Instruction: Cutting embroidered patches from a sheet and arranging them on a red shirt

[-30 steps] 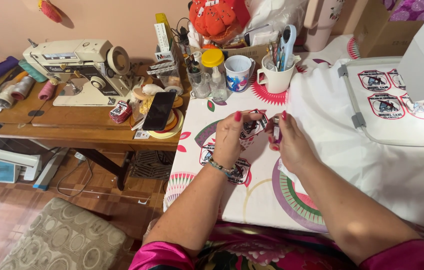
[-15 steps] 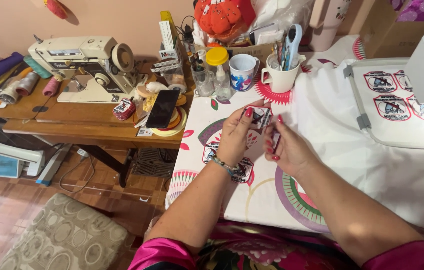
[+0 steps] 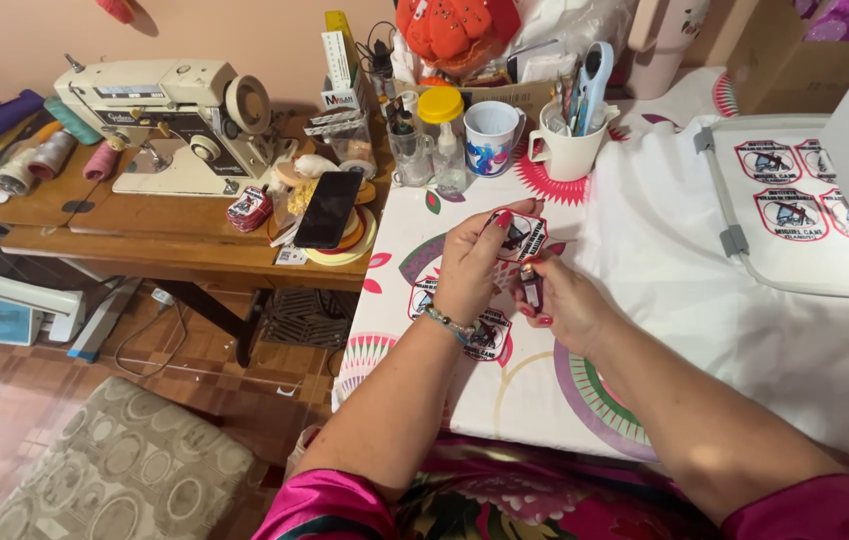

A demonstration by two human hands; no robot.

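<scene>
Mug (image 3: pixel 569 150): pens, scissors | left hand (image 3: pixel 472 262) pinches patch (image 3: pixel 518 235) | right hand (image 3: pixel 556 305) grips lighter (image 3: pixel 530 284)

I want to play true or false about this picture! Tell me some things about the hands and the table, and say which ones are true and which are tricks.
1. The left hand holds up a shield-shaped patch. True.
2. The right hand holds a big pair of scissors. False: it holds a small dark tool; what kind is too small to tell.
3. A black phone lies on the wooden table. True.
4. The sewing machine sits on the floor. False: it stands on the wooden table.
5. More patches lie under the hands on the flowered cloth. True.
</scene>
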